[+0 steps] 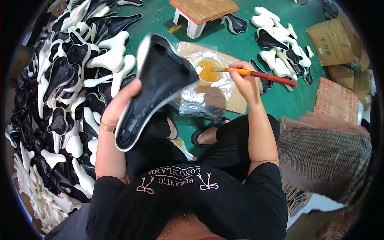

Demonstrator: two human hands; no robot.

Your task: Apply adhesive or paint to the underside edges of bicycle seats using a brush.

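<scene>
My left hand grips a bicycle saddle by its side, its black hollow underside turned up and a white rim around it. Most of the fingers are hidden beneath the saddle. In my right hand is a paintbrush with a red and yellow handle, pinched near the bristle end. The bristles are over a round tub of amber liquid; whether they touch the liquid I cannot tell. Under the tub lie clear plastic film and a cardboard sheet.
A big heap of white and black saddle parts fills the left side. A smaller pile of them lies at the far right on the green floor. A low stool stands ahead. Cardboard boxes and checked cloth are at right.
</scene>
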